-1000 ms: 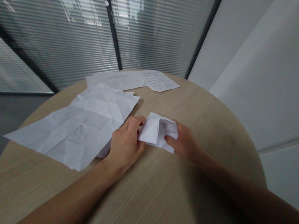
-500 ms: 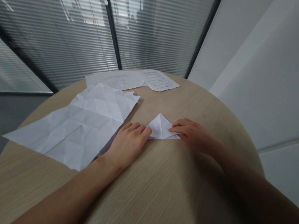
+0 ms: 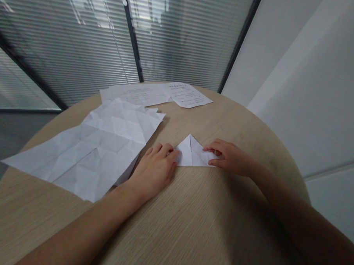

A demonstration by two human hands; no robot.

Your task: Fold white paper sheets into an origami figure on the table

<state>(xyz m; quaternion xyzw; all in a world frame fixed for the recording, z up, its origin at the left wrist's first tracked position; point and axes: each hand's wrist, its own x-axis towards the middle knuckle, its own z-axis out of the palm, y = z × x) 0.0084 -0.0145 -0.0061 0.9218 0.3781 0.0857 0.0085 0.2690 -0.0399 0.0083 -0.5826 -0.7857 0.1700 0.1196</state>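
Note:
A small white sheet of folded paper (image 3: 191, 154) lies on the table as a triangle, its peak pointing away from me and a crease running down its middle. My left hand (image 3: 156, 166) has its fingers curled at the left corner, thumb on the paper. At the right corner, my right hand (image 3: 230, 156) has thumb and fingers bent around the edge, with a gap showing between them. Both corners are partly covered by my fingers.
Large creased white sheets (image 3: 106, 145) lie left of my left hand, close to my wrist. Printed pages (image 3: 155, 94) rest near the far edge of the round wooden table (image 3: 190, 227). Beyond it are glass panels with blinds (image 3: 186, 43) and a white wall (image 3: 308, 75).
My right thumb has come out to the near edge, and its fingers have spread apart. The paper's right side now lies flatter. My left hand has rotated slightly, with the thumb further onto the paper.

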